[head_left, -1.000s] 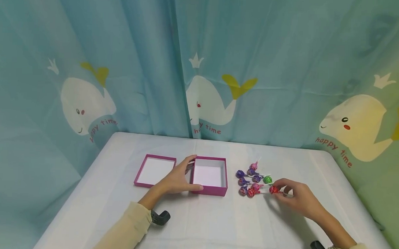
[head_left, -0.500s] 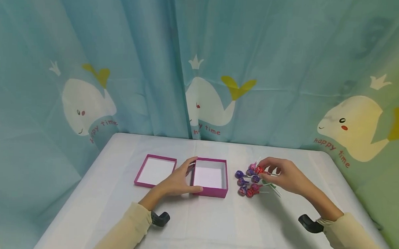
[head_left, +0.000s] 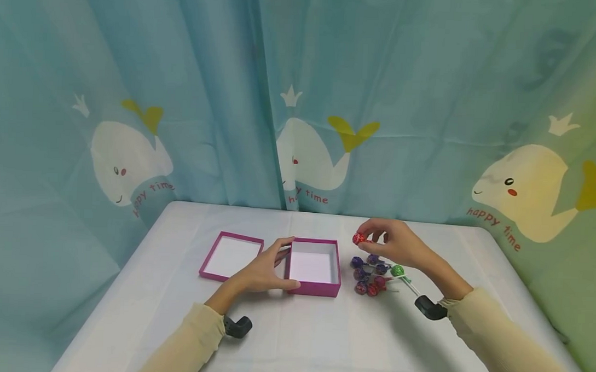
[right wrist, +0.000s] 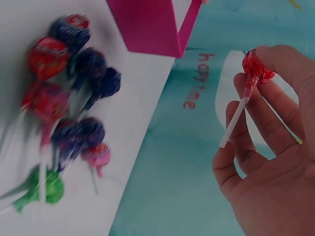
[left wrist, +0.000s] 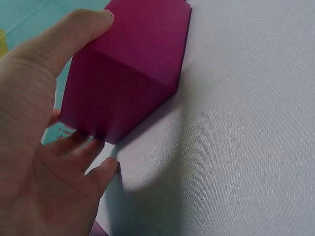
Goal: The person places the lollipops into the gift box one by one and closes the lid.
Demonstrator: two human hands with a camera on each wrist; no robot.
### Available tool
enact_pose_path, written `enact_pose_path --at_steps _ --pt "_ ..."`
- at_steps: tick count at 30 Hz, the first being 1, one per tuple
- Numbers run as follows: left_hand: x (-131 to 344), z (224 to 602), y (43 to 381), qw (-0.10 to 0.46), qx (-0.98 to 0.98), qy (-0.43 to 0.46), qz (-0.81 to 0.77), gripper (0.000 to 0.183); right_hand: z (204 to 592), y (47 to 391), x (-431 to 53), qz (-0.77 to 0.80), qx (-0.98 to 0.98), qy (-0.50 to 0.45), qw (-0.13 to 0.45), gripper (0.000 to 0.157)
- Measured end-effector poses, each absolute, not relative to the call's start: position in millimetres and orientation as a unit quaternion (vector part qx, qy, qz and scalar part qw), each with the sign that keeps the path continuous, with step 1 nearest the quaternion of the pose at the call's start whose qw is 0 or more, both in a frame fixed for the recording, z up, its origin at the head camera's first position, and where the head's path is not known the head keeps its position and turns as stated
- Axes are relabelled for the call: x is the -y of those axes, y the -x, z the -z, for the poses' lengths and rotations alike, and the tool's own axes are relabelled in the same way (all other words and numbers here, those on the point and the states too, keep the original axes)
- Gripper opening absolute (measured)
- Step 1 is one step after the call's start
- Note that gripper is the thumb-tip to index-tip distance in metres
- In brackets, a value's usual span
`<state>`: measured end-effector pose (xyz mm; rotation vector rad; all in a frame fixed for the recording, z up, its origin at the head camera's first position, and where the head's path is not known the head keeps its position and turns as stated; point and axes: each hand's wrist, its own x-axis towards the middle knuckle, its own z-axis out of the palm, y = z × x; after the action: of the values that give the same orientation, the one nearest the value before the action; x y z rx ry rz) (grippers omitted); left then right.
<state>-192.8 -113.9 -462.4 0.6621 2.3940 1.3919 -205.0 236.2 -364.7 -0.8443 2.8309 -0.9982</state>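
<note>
An open-topped magenta box [head_left: 319, 289] with a white inside stands mid-table. My left hand [head_left: 262, 271] grips it from the left, thumb on the front wall and fingers towards the back corner. In the left wrist view that thumb presses on the magenta wall [left wrist: 142, 49]. Above the table, right of the box and behind the loose lollipops, my right hand [head_left: 399, 245] pinches a red lollipop [head_left: 358, 238]. By its wrapped head it is held between thumb and fingers, its white stick [right wrist: 233, 123] pointing back to the palm in the right wrist view.
Several lollipops in purple, red and pink wrappers lie in a cluster right of the box, among them a red lollipop [head_left: 372, 290] and a green lollipop [head_left: 397, 271]. Left of the box lies its magenta-edged lid [head_left: 231, 255], white side up. A blue-green curtain [head_left: 220, 150] hangs behind the table.
My right hand has carried the red lollipop from the cluster's right side back and leftwards, past the other lollipops. My left hand has stayed on the box.
</note>
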Motion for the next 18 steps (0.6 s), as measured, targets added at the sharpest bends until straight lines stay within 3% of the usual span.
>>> enact_pose_path --at_steps 18 --pt "112.1 467.6 193.6 0.14 -0.833 -0.221 -0.487 0.107 392.1 229.4 -154.3 0.368 -0.875 0.309 0.055 0.016"
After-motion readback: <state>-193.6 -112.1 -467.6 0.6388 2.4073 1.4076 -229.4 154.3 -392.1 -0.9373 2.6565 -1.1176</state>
